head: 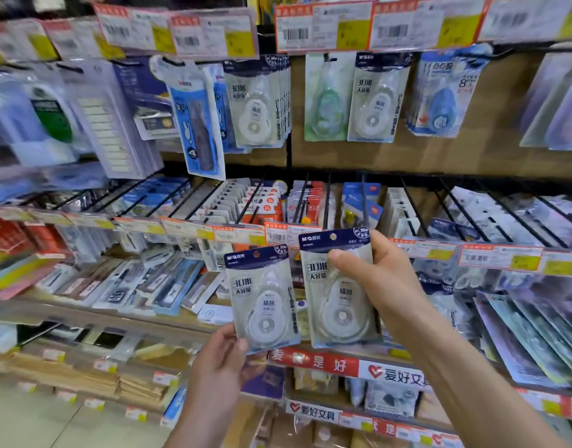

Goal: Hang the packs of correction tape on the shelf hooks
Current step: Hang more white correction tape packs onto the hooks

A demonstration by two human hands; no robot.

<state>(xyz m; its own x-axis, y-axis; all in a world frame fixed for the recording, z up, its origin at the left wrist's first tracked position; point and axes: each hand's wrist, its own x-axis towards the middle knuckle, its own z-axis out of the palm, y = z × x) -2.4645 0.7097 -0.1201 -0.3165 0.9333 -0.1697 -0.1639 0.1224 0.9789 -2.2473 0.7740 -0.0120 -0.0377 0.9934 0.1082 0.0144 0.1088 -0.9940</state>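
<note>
My left hand pinches the bottom corner of one pack of correction tape, white with a dark blue header, held upright in front of the shelves. My right hand grips a second identical pack by its right side, thumb across the front, slightly higher. Matching packs hang on the top row: a stack at centre and a single pack to its right. Black shelf hooks stick out toward me in the middle row, just above the held packs.
Price tag strips run along the hook rails. A blue pack and other stationery hang at the left. A green tape pack and a blue one hang on the top row. Lower shelves hold pens and notebooks.
</note>
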